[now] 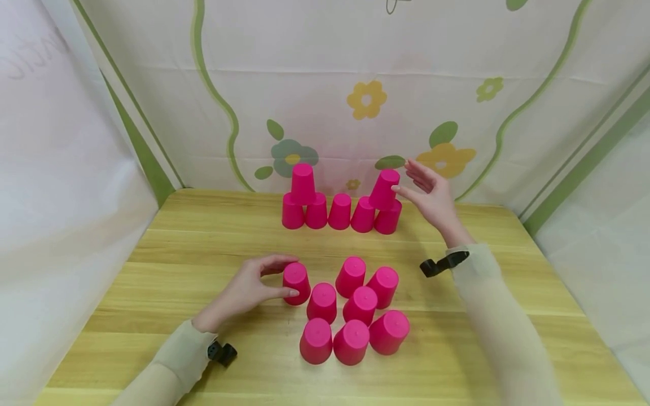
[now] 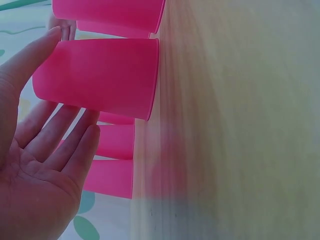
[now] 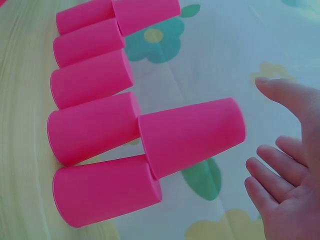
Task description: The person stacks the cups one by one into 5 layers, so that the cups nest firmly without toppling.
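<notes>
My left hand (image 1: pixel 249 285) has its thumb and fingers on opposite sides of an upside-down pink cup (image 1: pixel 297 283) at the left of the near group. The left wrist view shows the thumb against one side of this pink cup (image 2: pixel 97 77) and the fingers along the other. My right hand (image 1: pixel 430 194) is beside the upper right cup (image 1: pixel 385 189), thumb and fingers spread. In the right wrist view a gap lies between the right hand (image 3: pixel 287 175) and that upper cup (image 3: pixel 195 135), which straddles two cups of the back row.
Along the back stands a row of upside-down pink cups (image 1: pixel 339 212), with another upper cup (image 1: pixel 303 184) over its left pair. Several more cups (image 1: pixel 360 305) cluster near the middle of the wooden table (image 1: pixel 193 242). A flowered cloth (image 1: pixel 315 101) hangs behind.
</notes>
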Demonstrator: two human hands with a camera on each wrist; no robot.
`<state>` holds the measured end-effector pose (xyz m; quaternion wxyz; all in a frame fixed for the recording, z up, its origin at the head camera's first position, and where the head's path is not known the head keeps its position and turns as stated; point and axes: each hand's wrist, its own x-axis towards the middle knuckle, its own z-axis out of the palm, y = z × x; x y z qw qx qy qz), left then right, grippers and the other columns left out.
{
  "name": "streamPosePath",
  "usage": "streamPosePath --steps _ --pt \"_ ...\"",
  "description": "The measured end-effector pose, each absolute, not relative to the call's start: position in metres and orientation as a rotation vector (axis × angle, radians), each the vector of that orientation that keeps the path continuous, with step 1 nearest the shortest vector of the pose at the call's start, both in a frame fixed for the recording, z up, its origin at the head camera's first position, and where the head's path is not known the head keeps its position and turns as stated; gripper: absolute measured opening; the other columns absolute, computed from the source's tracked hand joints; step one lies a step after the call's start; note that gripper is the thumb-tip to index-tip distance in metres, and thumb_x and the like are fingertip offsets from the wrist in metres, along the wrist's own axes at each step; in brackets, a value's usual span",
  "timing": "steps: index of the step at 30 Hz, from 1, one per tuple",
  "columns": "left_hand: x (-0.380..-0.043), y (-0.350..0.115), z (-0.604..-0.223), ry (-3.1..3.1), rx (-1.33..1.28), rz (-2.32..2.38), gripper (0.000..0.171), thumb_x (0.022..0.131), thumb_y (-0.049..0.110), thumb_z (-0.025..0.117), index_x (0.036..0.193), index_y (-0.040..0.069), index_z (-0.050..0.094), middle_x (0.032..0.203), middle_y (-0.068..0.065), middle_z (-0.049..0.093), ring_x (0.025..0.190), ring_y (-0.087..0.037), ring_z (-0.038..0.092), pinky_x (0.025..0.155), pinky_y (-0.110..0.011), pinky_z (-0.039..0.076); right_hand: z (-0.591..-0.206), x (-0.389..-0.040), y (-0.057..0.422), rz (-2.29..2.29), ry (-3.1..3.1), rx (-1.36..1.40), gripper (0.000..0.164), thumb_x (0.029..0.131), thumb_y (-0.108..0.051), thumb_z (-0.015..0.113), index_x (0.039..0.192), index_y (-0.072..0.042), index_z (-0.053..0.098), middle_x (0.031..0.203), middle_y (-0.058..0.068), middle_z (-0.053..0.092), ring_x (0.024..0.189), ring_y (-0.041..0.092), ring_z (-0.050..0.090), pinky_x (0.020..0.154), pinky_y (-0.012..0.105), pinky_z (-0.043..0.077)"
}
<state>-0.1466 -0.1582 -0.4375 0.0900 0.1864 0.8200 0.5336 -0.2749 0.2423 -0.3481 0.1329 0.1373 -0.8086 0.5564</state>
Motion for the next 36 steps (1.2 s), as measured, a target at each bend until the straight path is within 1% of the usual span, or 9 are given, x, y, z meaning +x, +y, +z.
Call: streamPosePath --steps 2,6,10,16,20,23,27,32,36 --pt "-0.146 -0.158 -0.437 2.434 0.554 1.589 0.063 0.078 0.031 0.091 0.134 0.019 0.066 0.125 0.008 0.067 0.119 -0.021 0.061 0.103 -0.056 0.045 -0.346 -0.269 0.245 1.601 -2.354 0.405 0.069 0.088 -0.016 0.083 0.15 -0.011 0.052 0.145 0.01 0.056 0.135 0.028 0.051 0.113 0.037 0.038" --pt "-0.145 -0.157 -0.436 2.431 0.548 1.59 0.06 0.078 0.03 0.091 0.132 0.024 0.067 0.123 0.008 0.068 0.117 -0.02 0.062 0.103 -0.055 0.046 -0.346 -0.256 0.251 1.595 -2.37 0.41 0.071 0.087 -0.013 0.083 0.15 -0.011 0.051 0.146 0.011 0.055 0.135 0.026 0.051 0.112 0.036 0.039" --pt "-0.145 -0.156 -0.435 2.427 0.541 1.598 0.061 0.078 0.03 0.091 0.133 0.021 0.067 0.123 0.008 0.068 0.118 -0.021 0.062 0.102 -0.055 0.047 -0.349 -0.244 0.255 1.611 -2.386 0.391 0.069 0.088 -0.012 0.083 0.149 -0.009 0.052 0.145 0.012 0.056 0.134 0.024 0.052 0.109 0.032 0.041" --pt "-0.145 -0.154 -0.434 2.418 0.523 1.613 0.058 0.08 0.028 0.09 0.133 0.018 0.067 0.122 0.007 0.068 0.118 -0.022 0.061 0.102 -0.056 0.047 -0.356 -0.224 0.259 1.634 -2.464 0.362 0.066 0.089 -0.021 0.082 0.148 -0.011 0.054 0.142 0.008 0.059 0.132 0.024 0.054 0.101 0.022 0.046" --pt "-0.146 -0.154 -0.433 2.426 0.53 1.612 0.058 0.081 0.027 0.089 0.133 0.016 0.067 0.122 0.007 0.068 0.118 -0.022 0.062 0.102 -0.056 0.047 -0.365 -0.213 0.259 1.625 -2.519 0.374 0.065 0.089 -0.024 0.083 0.147 -0.012 0.056 0.141 0.007 0.061 0.131 0.024 0.055 0.096 0.019 0.048" --pt "-0.147 -0.154 -0.434 2.434 0.544 1.613 0.056 0.082 0.027 0.089 0.132 0.016 0.067 0.121 0.007 0.068 0.117 -0.022 0.062 0.101 -0.056 0.047 -0.374 -0.207 0.257 1.635 -2.525 0.413 0.064 0.088 -0.02 0.083 0.146 -0.009 0.056 0.14 0.01 0.061 0.13 0.025 0.056 0.098 0.019 0.047" --pt "-0.147 -0.155 -0.434 2.446 0.555 1.611 0.053 0.082 0.028 0.089 0.13 0.021 0.068 0.12 0.007 0.069 0.116 -0.021 0.062 0.101 -0.055 0.048 -0.387 -0.201 0.256 1.688 -2.526 0.49 0.063 0.088 -0.013 0.082 0.145 -0.004 0.056 0.139 0.012 0.062 0.131 0.029 0.055 0.101 0.021 0.046" --pt "-0.148 -0.157 -0.433 2.466 0.549 1.607 0.053 0.082 0.027 0.089 0.13 0.02 0.068 0.121 0.007 0.068 0.116 -0.022 0.062 0.1 -0.054 0.049 -0.402 -0.191 0.256 1.73 -2.588 0.62 0.061 0.088 -0.013 0.082 0.144 -0.01 0.058 0.138 0.008 0.062 0.131 0.035 0.054 0.104 0.025 0.045" --pt "-0.149 -0.158 -0.433 2.478 0.547 1.606 0.053 0.082 0.027 0.088 0.13 0.021 0.068 0.121 0.007 0.068 0.117 -0.022 0.062 0.1 -0.054 0.049 -0.409 -0.183 0.255 1.763 -2.616 0.701 0.059 0.088 -0.011 0.082 0.142 -0.012 0.061 0.138 0.01 0.062 0.129 0.04 0.054 0.104 0.031 0.046"
